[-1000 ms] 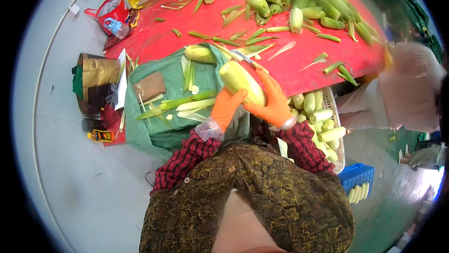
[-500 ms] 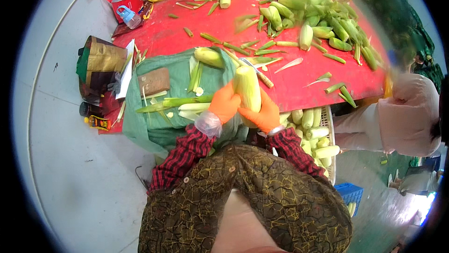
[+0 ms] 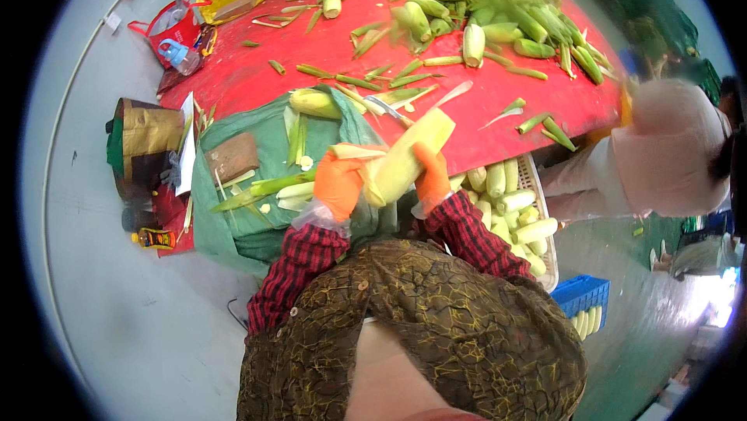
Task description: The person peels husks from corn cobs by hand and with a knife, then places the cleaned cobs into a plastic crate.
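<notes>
Between my two orange-gloved hands is a pale green ear of corn (image 3: pixel 412 152), tilted with its upper end to the right. My left hand (image 3: pixel 340 181) is closed on a strip of husk (image 3: pixel 356 152) that peels away from the ear. Wrapped round the ear's right side is my right hand (image 3: pixel 433 177). Beyond them a knife (image 3: pixel 389 110) lies on the red table (image 3: pixel 311 51) among cut husk pieces. Under my left hand spreads a green cloth (image 3: pixel 233 137) with another ear of corn (image 3: pixel 316 103), loose husk leaves (image 3: pixel 272 184) and a brown block (image 3: pixel 233 158).
Unpeeled corn (image 3: pixel 498 8) is heaped at the far right of the table. A white crate (image 3: pixel 548 250) of peeled ears stands by my right arm, a blue crate (image 3: pixel 580 294) behind it. At right is another person (image 3: pixel 661 156). Bags (image 3: pixel 152 137) and bottles sit at left.
The ear has tipped from upright to slanting right. My left hand has moved left and down, drawing a husk strip off it. The whole view has shifted slightly.
</notes>
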`<state>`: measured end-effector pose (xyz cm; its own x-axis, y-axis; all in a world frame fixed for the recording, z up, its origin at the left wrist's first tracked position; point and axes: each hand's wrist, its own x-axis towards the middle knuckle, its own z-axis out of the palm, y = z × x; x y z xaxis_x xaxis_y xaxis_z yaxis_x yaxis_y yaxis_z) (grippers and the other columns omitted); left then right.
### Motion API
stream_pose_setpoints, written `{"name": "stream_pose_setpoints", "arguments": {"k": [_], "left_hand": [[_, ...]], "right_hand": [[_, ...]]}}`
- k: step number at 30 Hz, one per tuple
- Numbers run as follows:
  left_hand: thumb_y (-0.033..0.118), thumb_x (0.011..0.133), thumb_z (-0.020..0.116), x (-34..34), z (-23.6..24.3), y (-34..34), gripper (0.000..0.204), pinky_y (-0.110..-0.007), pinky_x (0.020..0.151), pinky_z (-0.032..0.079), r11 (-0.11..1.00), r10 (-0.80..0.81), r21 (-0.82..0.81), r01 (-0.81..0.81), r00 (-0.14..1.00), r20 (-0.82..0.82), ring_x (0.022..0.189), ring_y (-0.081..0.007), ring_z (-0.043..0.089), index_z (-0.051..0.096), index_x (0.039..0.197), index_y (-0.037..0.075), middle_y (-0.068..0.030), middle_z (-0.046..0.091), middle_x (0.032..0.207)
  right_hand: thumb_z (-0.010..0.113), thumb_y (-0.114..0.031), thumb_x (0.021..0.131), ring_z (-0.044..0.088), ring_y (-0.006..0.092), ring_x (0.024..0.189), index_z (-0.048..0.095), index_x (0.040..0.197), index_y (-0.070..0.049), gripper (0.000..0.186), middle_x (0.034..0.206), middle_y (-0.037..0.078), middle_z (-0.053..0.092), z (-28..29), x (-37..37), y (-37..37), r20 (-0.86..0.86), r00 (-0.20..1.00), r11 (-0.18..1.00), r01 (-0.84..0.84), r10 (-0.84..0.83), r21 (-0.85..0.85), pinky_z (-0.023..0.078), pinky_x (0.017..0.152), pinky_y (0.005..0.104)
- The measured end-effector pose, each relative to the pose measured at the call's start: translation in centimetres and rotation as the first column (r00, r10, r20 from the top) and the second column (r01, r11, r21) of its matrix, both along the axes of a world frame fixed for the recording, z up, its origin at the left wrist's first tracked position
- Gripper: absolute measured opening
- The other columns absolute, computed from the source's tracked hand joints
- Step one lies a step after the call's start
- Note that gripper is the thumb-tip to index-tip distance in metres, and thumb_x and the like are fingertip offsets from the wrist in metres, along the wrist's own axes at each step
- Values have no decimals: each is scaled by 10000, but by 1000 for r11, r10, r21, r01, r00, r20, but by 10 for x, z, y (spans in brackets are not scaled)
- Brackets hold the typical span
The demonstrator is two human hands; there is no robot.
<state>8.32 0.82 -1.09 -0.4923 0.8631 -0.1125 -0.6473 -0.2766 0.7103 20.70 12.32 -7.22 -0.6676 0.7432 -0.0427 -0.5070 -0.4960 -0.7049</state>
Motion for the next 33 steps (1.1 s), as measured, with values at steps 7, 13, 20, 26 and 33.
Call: {"name": "stream_pose_setpoints", "arguments": {"k": [7,13,20,26,33], "left_hand": [[260,898,507,-59,-11,-69,236,-323,677,487,895,154,-76,-440,465,-872,760,-182,596,645,917,69,-55,618,841],[77,772,597,-51,-64,-155,192,-306,771,480,591,360,-338,-733,614,-702,803,-198,588,636,910,-51,-123,620,888],[119,772,500,-80,-211,-218,332,-370,835,439,463,-509,-708,-533,495,-705,927,-288,581,578,1067,-11,-171,620,1015],[140,780,617,-114,-243,-215,419,-351,903,417,363,-533,-775,-517,568,-628,1050,-277,557,538,1140,-58,-190,576,1154],[87,816,579,-82,-205,-213,381,-330,919,422,421,-372,-716,-557,614,-696,1046,-245,565,534,1163,-63,-188,581,1152]], "right_hand": [[646,-386,791,530,308,1061,508,1154,-62,505,1119,128,582,-32,55,50,-179,863,720,260,-472,-644,365,992,494],[703,-268,758,575,201,884,556,1099,-53,429,980,67,610,-95,150,39,248,712,632,700,-657,-333,460,817,362],[731,-207,709,599,195,772,601,1042,-10,408,927,84,629,-195,252,6,642,428,612,787,-636,82,491,711,327],[708,-240,760,602,234,725,595,1031,-38,356,863,76,624,-181,227,33,555,563,444,826,-613,-348,513,680,375],[608,-378,825,598,264,709,616,914,-26,363,819,106,642,-224,216,97,763,482,783,621,-431,50,477,675,387]]}}
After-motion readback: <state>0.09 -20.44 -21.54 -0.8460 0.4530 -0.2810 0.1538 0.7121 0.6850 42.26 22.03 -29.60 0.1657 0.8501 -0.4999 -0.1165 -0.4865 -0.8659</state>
